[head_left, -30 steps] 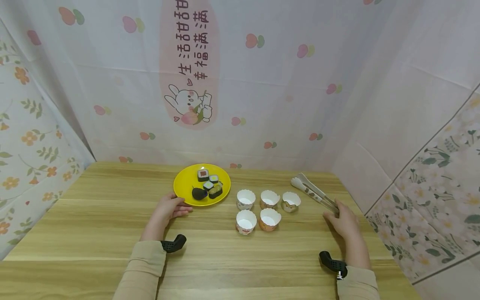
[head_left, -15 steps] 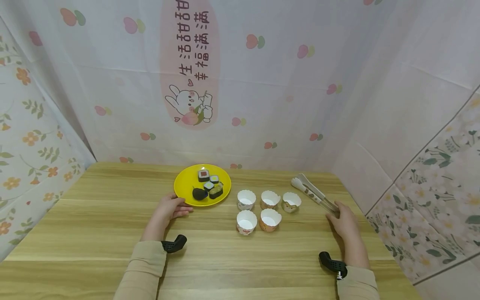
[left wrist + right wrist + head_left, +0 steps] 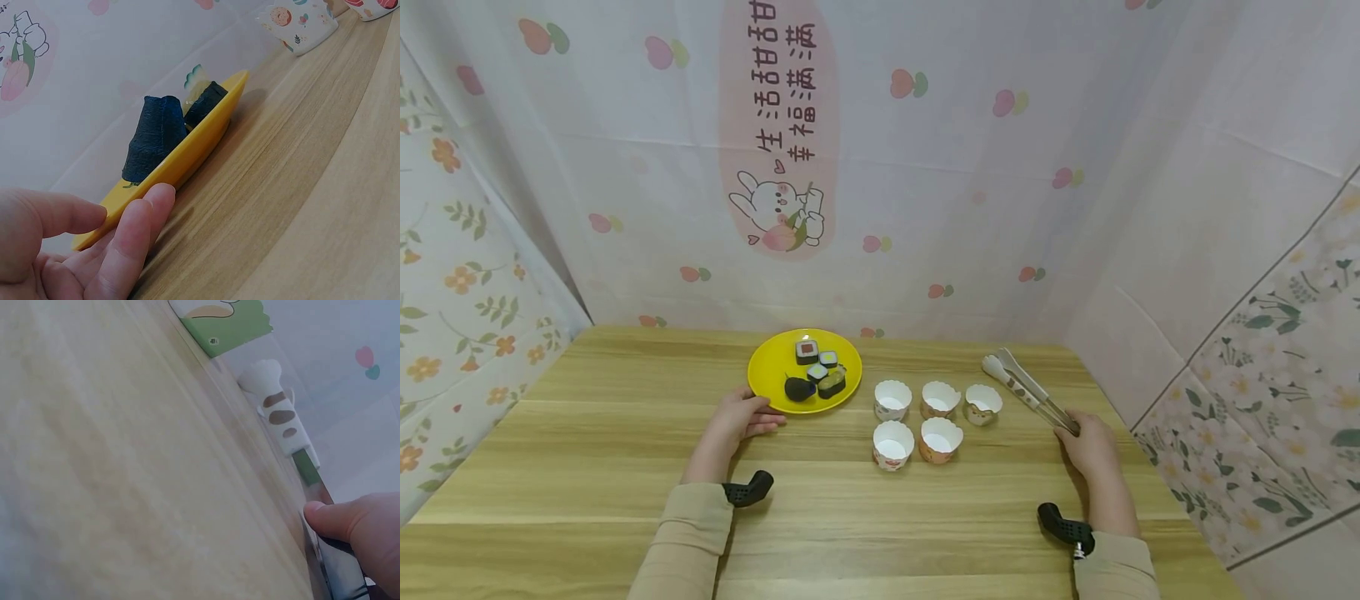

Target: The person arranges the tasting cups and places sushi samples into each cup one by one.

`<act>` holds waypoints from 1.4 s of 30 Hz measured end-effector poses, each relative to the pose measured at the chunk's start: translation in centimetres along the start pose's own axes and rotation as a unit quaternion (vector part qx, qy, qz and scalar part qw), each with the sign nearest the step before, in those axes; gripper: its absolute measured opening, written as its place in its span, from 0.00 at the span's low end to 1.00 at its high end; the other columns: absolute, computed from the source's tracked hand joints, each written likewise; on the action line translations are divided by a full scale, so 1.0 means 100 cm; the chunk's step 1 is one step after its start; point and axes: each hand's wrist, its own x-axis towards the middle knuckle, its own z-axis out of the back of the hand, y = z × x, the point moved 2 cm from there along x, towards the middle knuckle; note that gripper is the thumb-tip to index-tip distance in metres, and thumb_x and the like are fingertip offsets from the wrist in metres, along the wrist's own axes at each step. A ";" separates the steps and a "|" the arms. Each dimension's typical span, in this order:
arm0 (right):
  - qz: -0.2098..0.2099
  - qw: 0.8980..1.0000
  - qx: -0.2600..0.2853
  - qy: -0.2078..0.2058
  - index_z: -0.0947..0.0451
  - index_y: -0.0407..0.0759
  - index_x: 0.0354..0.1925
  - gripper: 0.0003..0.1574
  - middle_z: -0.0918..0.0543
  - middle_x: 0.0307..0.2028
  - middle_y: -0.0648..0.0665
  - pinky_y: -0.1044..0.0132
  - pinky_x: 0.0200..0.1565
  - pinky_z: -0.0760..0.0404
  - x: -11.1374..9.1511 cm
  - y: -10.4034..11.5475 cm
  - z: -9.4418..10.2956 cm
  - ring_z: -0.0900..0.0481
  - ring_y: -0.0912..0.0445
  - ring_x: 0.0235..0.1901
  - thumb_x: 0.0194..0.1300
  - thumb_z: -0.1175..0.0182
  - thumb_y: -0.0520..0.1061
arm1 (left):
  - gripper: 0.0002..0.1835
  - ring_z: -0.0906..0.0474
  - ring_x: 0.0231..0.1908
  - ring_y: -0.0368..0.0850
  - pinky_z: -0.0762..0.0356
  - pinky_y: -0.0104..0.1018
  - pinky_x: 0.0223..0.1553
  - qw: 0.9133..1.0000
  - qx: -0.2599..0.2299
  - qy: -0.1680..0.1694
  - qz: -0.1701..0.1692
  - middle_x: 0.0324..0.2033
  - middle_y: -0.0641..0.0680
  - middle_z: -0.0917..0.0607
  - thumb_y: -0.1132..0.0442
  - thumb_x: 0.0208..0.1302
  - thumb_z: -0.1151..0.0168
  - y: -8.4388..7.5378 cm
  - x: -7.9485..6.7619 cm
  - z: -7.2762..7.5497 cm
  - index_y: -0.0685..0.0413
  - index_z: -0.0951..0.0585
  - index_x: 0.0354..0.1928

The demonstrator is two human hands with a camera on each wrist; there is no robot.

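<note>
A yellow plate [image 3: 762, 354] carries several pieces of toy sushi [image 3: 807, 351], among them a dark cone-shaped hand roll [image 3: 153, 139]. At the plate's near left rim, my left hand [image 3: 733, 425] pinches the edge, thumb above and other fingers lower down, as the left wrist view shows. On the right, my right hand [image 3: 1092, 450] holds the metal handle end of a pair of tongs [image 3: 1030, 387]. The white, brown-spotted tips of the tongs point away to the back left. In the right wrist view the thumb [image 3: 319, 515] lies on the handle; the other fingers are mostly hidden.
Several paper baking cups [image 3: 892, 442] stand in two rows between the plate and the tongs. The wooden table [image 3: 880, 533] ends at a patterned curtain [image 3: 880, 167] behind and at a floral wall covering [image 3: 1262, 417] on the right.
My right thumb has drawn in toward the tongs' handle, and the handle end has shifted slightly toward me. The left hand and the plate stay put.
</note>
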 end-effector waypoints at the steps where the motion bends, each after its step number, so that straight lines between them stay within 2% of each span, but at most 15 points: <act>1: 0.000 1.000 -0.002 -0.001 0.33 0.23 0.59 0.29 0.28 0.49 0.21 0.36 0.49 0.29 0.000 0.000 0.000 0.30 0.28 0.48 0.68 0.43 0.43 | 0.23 0.15 0.28 0.47 0.16 0.35 0.32 1.000 0.000 0.001 0.000 0.29 0.59 0.16 0.69 0.73 0.56 0.000 0.000 0.000 0.76 0.44 0.64; 8: -0.004 1.000 -0.004 -0.006 0.30 0.21 0.53 0.25 0.27 0.46 0.21 0.38 0.44 0.27 -0.002 0.003 0.000 0.29 0.29 0.45 0.67 0.43 0.41 | 0.24 0.15 0.28 0.46 0.16 0.35 0.33 1.000 0.003 0.004 -0.002 0.29 0.59 0.16 0.69 0.73 0.57 0.001 0.000 0.000 0.76 0.45 0.65; 19: -0.003 1.000 -0.007 -0.001 0.33 0.20 0.54 0.26 0.29 0.48 0.21 0.37 0.46 0.28 -0.001 0.006 0.002 0.30 0.29 0.46 0.67 0.45 0.41 | 0.24 0.15 0.28 0.47 0.16 0.34 0.32 1.000 0.008 0.005 -0.005 0.29 0.58 0.16 0.69 0.73 0.57 0.000 -0.002 0.000 0.75 0.45 0.66; 32: -0.035 0.999 0.027 0.019 0.36 0.23 0.58 0.27 0.27 0.50 0.22 0.38 0.46 0.27 -0.002 0.012 0.006 0.29 0.29 0.49 0.70 0.49 0.43 | 0.24 0.15 0.28 0.46 0.16 0.34 0.32 1.000 0.008 0.003 -0.001 0.29 0.59 0.17 0.69 0.73 0.56 0.001 0.000 -0.001 0.75 0.44 0.65; 42: -0.024 0.999 0.028 0.020 0.37 0.24 0.59 0.29 0.27 0.50 0.22 0.38 0.43 0.25 -0.001 0.025 0.014 0.28 0.29 0.48 0.73 0.51 0.47 | 0.25 0.15 0.28 0.46 0.16 0.33 0.31 1.000 0.009 -0.003 -0.003 0.29 0.58 0.16 0.69 0.73 0.56 0.000 0.000 0.000 0.75 0.45 0.66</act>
